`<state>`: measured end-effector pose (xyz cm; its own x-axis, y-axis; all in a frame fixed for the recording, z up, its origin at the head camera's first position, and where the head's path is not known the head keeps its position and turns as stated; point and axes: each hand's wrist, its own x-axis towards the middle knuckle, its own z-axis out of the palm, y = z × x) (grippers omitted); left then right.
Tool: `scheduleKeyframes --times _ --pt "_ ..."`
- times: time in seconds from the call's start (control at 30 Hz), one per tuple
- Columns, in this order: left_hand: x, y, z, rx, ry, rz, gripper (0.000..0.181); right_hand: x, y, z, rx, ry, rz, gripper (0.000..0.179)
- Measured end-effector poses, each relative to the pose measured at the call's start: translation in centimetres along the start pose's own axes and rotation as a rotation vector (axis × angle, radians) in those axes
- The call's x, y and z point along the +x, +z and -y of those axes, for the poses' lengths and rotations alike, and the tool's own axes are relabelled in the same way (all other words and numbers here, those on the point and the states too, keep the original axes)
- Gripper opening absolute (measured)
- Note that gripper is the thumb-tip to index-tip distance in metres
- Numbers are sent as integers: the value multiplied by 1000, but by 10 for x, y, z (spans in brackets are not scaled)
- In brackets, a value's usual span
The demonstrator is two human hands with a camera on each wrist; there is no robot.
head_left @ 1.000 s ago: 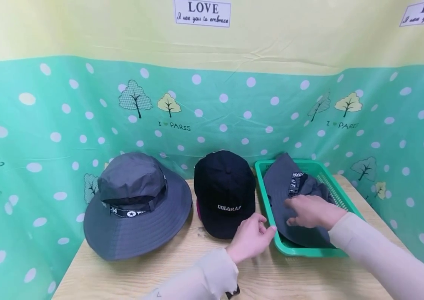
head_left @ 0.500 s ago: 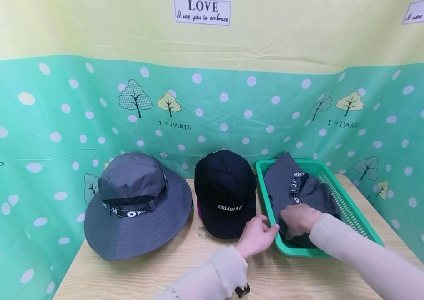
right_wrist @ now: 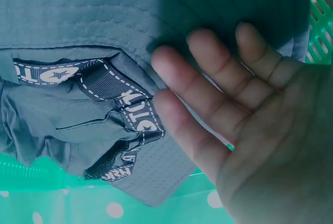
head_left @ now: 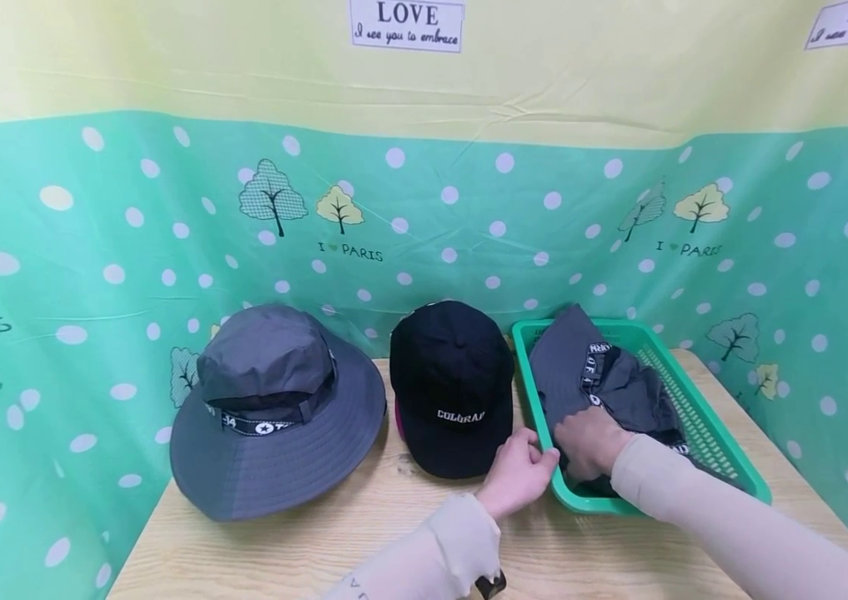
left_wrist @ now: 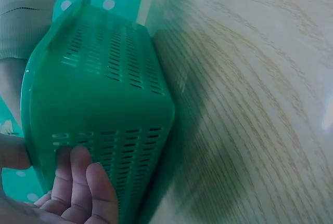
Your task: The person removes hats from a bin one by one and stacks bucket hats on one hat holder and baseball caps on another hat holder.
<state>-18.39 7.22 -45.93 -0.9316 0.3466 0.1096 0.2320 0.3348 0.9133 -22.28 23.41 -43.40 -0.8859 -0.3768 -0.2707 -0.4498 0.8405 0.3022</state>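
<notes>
A grey wide-brimmed hat (head_left: 629,383) lies tilted in the green plastic basket (head_left: 656,337), its printed band showing. My right hand (head_left: 590,442) reaches into the basket's near left part. In the right wrist view its fingers (right_wrist: 208,86) are nearly straight and lie against the hat's brim (right_wrist: 218,5); the thumb is hidden. With my left hand (head_left: 519,473) I hold the basket's left rim. From the left wrist view, the thumb (left_wrist: 13,151) is at the rim while the other fingers (left_wrist: 78,177) rest along the slotted outer wall.
Left of the basket sits a black cap (head_left: 454,375) with white lettering, close to my left hand. A second grey wide-brimmed hat (head_left: 266,417) stands farther left on the wooden table (head_left: 228,554). A patterned curtain (head_left: 446,225) encloses the back and sides.
My right hand has moved left and nearer along the brim, lower into the basket. The left hand has shifted slightly right against the rim. The other two hats stay put.
</notes>
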Motion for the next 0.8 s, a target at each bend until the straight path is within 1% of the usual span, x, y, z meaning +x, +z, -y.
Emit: scheduleKeyframes --times 0.1,0.23,0.37,0.43,0.53,0.63,0.8 --pt "0 0 1 -4 15 -9 17 3 1 1 -54 5 -30 35" --pt "0 0 1 -15 27 -5 17 3 -1 4 -117 25 -53 41" --pt "-1 -1 -1 -30 24 -3 17 0 -3 9 -165 50 -60 43" --pt "-2 -1 -1 -33 22 3 17 -2 -4 11 -176 62 -55 43" --pt "-2 -1 -1 -35 20 12 17 -3 -5 13 -189 74 -24 42" --pt "-1 -2 -1 -32 27 10 17 -4 -6 14 -200 65 -8 42" --pt "-2 -3 -1 -31 27 10 17 -7 -4 9 -159 34 -31 36"
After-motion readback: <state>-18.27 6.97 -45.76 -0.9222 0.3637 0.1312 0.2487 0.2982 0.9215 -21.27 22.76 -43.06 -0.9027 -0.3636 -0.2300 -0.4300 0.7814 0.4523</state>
